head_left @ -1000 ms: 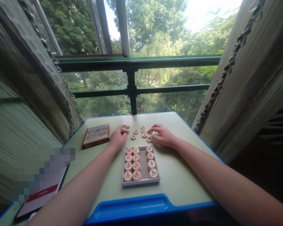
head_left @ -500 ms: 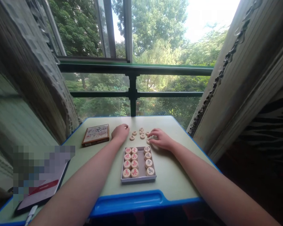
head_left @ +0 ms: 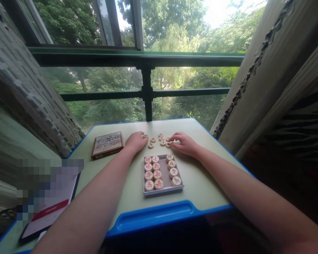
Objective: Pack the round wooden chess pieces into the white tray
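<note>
A shallow grey box tray (head_left: 163, 191) lies on the pale green table (head_left: 196, 183) and holds several round wooden chess pieces (head_left: 153, 174) with red and black characters. Beyond it several loose pieces (head_left: 161, 140) lie scattered. My left hand (head_left: 136, 141) rests curled at the left of the loose pieces, fingers closed over something I cannot make out. My right hand (head_left: 184, 144) lies at their right, its fingertips pinched on one loose piece (head_left: 168, 145).
The box lid (head_left: 107, 144) with printed characters lies left of my left hand. A blurred flat item (head_left: 49, 208) lies at the table's near left. The table has a blue rim with a trough (head_left: 153, 217). A green railing (head_left: 148, 91) and window stand behind.
My left hand closed its fingers and drew in beside the loose pieces. My right hand shifted slightly toward them. The view moved a little.
</note>
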The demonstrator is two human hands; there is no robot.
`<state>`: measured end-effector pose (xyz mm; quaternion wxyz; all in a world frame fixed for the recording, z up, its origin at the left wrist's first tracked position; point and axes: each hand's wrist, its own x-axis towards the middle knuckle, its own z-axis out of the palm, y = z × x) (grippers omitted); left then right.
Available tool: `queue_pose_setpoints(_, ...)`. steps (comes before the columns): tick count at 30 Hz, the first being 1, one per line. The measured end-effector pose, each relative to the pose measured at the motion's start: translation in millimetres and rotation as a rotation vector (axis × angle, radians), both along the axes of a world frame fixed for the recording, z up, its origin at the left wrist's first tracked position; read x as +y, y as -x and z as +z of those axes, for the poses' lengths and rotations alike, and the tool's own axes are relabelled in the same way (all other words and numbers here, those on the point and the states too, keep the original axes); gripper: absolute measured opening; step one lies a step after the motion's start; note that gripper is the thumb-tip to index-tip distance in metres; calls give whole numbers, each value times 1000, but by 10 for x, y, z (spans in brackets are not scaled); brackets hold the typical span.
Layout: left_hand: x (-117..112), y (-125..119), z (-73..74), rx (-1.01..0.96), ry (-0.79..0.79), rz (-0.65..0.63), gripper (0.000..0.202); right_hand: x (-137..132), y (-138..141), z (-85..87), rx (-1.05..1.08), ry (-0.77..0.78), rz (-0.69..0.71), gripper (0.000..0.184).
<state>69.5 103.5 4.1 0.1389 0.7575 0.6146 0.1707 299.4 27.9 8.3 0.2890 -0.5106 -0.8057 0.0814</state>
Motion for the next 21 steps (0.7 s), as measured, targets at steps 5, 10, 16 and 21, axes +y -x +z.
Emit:
queue_pose_setpoints(5, -68, -36, 28, 22, -9, 59, 36, -1, 8, 3, -13, 4, 5, 16)
queue_pose_setpoints(10, -105, -49, 26, -57, -21, 67, 34, -26, 13, 26, -20, -10, -6, 17)
queue_pose_setpoints(16, -108, -49, 15, -152, -121, 84, 27, -39, 25, 23, -51, -31, 23, 16)
queue_pose_setpoints(21, -85, -47, -13, -148, -184, 76, 23, -25, 28, 15, -89, -32, 24, 16)
